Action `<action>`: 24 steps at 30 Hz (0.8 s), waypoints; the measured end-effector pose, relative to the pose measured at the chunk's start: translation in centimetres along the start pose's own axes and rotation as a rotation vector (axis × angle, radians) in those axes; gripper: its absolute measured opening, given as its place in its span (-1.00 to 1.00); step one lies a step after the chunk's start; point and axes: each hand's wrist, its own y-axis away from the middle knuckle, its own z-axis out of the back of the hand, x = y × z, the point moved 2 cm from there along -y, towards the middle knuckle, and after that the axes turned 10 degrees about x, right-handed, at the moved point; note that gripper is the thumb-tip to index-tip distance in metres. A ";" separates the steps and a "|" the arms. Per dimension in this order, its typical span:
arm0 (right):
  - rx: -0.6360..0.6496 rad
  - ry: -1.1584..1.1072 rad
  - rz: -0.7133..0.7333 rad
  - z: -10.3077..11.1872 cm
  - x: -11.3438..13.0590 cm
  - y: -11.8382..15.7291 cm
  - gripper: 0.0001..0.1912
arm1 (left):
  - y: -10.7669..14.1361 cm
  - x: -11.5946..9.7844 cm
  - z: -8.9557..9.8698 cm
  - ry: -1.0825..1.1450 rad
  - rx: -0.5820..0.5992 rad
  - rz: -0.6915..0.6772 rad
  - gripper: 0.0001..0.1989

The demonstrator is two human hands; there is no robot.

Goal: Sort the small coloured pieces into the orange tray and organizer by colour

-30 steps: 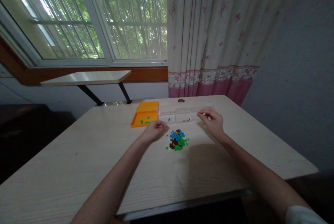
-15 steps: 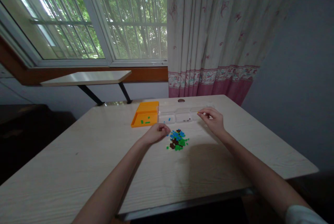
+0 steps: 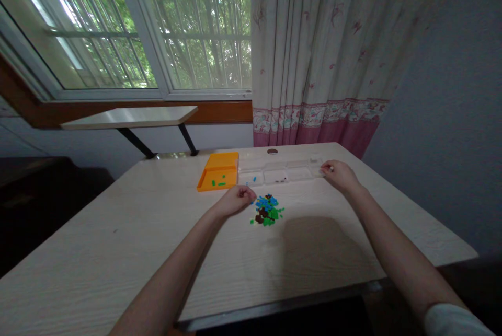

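Note:
A small heap of toy bricks [image 3: 267,210] in blue, green, brown and yellow lies on the table. Beside its upper left edge rests my left hand [image 3: 236,199], its fingers curled closed; what they hold, if anything, is hidden. My right hand [image 3: 341,175] is at the right end of a row of clear plastic trays [image 3: 298,173], thumb and fingertips pinched together. Anything between those fingertips is too small to make out. A few blue pieces [image 3: 254,179] lie in the left tray and a few dark pieces [image 3: 281,180] in the one beside it.
An open orange case [image 3: 222,160] with a few green bricks [image 3: 221,184] stands left of the trays. Behind them lies a dark brown oval [image 3: 272,151]. A raised shelf [image 3: 133,116] on black legs is at the back left, and a curtain [image 3: 314,64] hangs behind the table.
My right hand has moved right along the trays to their far end. The small yellow piece seen at its fingertips before is no longer discernible. My left hand has stayed beside the heap.

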 end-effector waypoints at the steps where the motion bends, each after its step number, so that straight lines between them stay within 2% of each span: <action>1: 0.004 0.007 -0.012 -0.2 -0.2 -0.1 -0.80 | 0.0 0.0 0.0 0.001 0.001 -0.002 -0.86; 7: 0.024 0.033 -0.129 -1.0 -2.2 -1.0 -0.78 | 0.0 0.0 0.0 0.003 0.006 0.004 -0.86; 12: 0.066 -0.013 -0.195 -1.1 -2.9 -1.1 -0.78 | 0.0 0.0 0.1 -0.005 0.007 0.000 -0.86; 24: 0.094 -0.024 -0.204 -0.7 -2.8 -0.8 -0.79 | 0.1 -0.3 0.0 -0.021 -0.010 0.001 -0.86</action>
